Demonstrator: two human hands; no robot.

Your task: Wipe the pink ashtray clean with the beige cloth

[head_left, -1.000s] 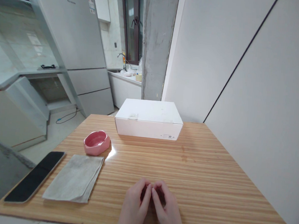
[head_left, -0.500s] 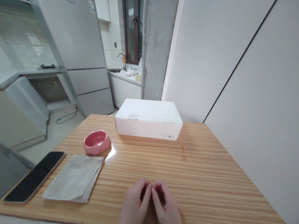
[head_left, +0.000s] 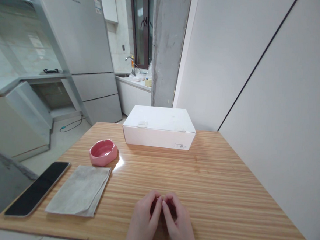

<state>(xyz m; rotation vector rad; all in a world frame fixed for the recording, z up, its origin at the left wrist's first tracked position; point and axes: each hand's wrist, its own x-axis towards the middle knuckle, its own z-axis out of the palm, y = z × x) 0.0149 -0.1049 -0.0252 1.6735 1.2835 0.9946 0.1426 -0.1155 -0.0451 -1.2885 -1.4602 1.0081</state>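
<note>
My left hand (head_left: pixel 143 215) and my right hand (head_left: pixel 179 219) rest at the table's near edge, fingertips meeting. Each has thumb and fingers pinched together. Whether anything tiny sits between the fingertips is hidden. Left of them lies a folded grey cloth (head_left: pixel 79 191), which neither hand touches. Beyond the cloth stands a pink glazed dish (head_left: pixel 103 154) shaped like an ashtray. A flat black-screened device (head_left: pixel 36 189), like a phone, lies at the far left. Well ahead of both hands, a closed white box (head_left: pixel 158 137) sits at the table's back.
The wood-grain table (head_left: pixel 220 198) narrows toward the back. A white wall panel (head_left: pixel 292 126) runs along its right side. Behind on the left are a grey fridge (head_left: pixel 72 35), a sink faucet (head_left: pixel 132 64) and a bare concrete pillar (head_left: pixel 168 50).
</note>
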